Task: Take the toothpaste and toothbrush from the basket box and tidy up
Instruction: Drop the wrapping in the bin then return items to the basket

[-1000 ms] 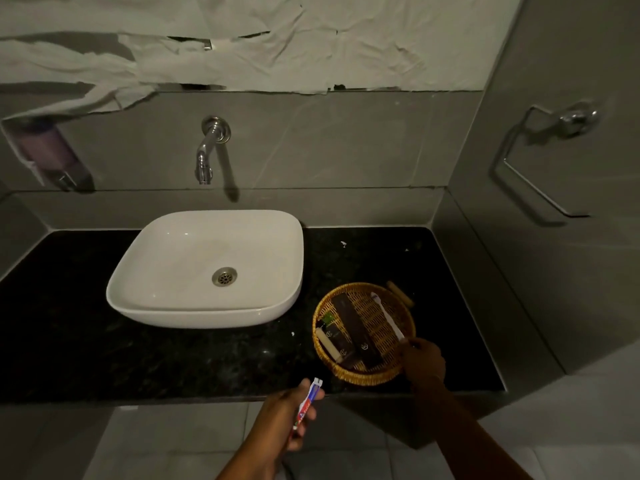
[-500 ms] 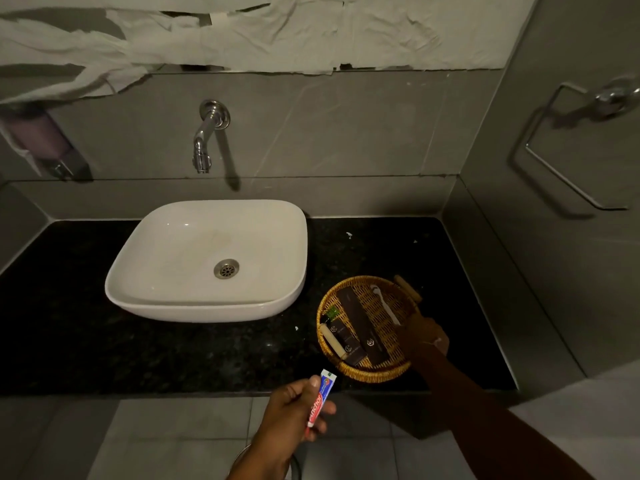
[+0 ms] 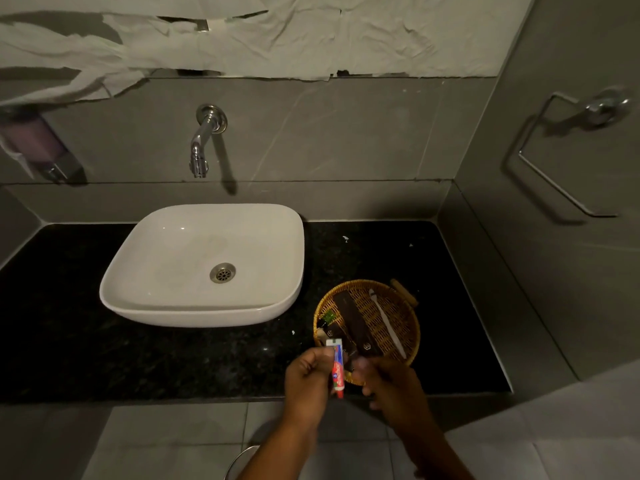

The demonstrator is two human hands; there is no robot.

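Observation:
My left hand [image 3: 306, 377] grips a small red, white and blue toothpaste tube [image 3: 338, 367] upright over the counter's front edge. The tube overlaps the near rim of the round wicker basket [image 3: 414, 318]. A white toothbrush [image 3: 386, 320] lies loose in the basket's right half, head pointing away from me. My right hand [image 3: 393, 388] is just right of the tube, blurred, fingers loosely curled with nothing seen in them. Its thumb is close to the tube; whether they touch is unclear.
The basket also holds dark brown sachets [image 3: 355, 323] and a small green item [image 3: 328, 316]. A white basin [image 3: 204, 265] sits on the black counter [image 3: 69, 341] to the left, under a wall tap [image 3: 202, 143]. A towel ring [image 3: 568, 161] hangs on the right wall.
My right hand has left the toothbrush in the basket and moved left to the tube. My left hand has risen with the toothpaste toward the basket's near rim.

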